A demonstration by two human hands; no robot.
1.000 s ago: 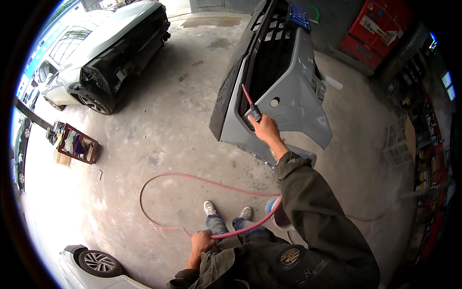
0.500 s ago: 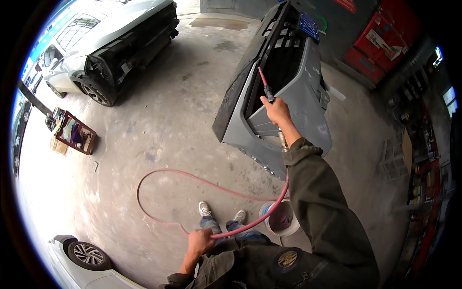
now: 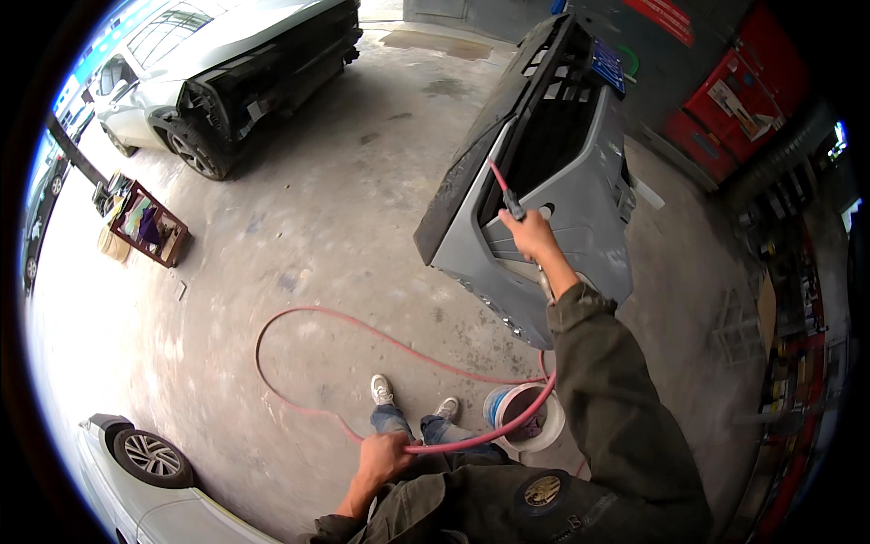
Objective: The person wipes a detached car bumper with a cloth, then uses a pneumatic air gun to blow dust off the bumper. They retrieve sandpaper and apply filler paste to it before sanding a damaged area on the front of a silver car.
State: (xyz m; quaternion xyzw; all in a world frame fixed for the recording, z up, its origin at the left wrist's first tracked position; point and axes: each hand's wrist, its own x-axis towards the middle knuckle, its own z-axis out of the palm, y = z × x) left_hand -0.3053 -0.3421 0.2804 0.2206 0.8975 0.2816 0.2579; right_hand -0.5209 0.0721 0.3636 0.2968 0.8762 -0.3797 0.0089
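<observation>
R hand (image 3: 530, 238) is gripping a blow gun (image 3: 509, 201) w/ a thin red nozzle, fingers closed round it, arm stretched fwd so the tip is reaching into the dark grille opening of the grey bumper (image 3: 562, 195). Bumper is standing tilted on the concrete floor (image 3: 335, 227), leaning away from the person, probably so its face is in easy reach. L hand (image 3: 385, 455) is closing round the red hose (image 3: 362, 331) down by the hip, seemingly taking up slack; the rest of the hose is looping over the floor in a wide curve & running up toward the R arm. A white bucket (image 3: 544, 433) is sitting just beside the feet, touching the hose.

Hard to tell: the trigger is hidden under the fingers, so can't say if it's pressed. What's propping the bumper isn't visible. Bucket contents are unclear, partly covered by hose. Silver car (image 3: 227, 54) top L & white car (image 3: 154, 490) bottom L are both being cut off by the rim.
</observation>
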